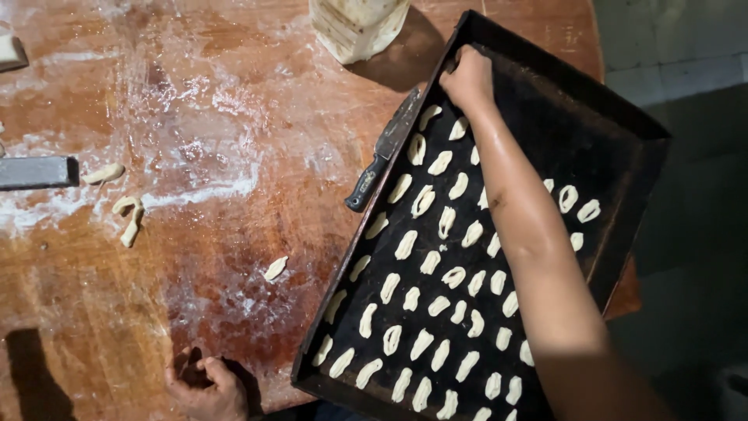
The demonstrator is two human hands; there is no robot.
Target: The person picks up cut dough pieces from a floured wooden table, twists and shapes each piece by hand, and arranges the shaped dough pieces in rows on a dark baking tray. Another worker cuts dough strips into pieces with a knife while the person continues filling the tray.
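A dark baking tray (623, 226) at frame right is mostly filled with rows of small dough pieces (421, 269), its upper right corner bare, while the right hand (467, 78) closes over its far rim, the left hand (209, 390) rests curled on the floured tabletop (117, 312) at bottom left, where loose dough bits (131, 218) remain.

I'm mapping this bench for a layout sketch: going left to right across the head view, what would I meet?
Flat grey metal blade → curled pale dough pieces → single small dough piece → black-handled knife → dark rectangular baking tray with rows of dough.
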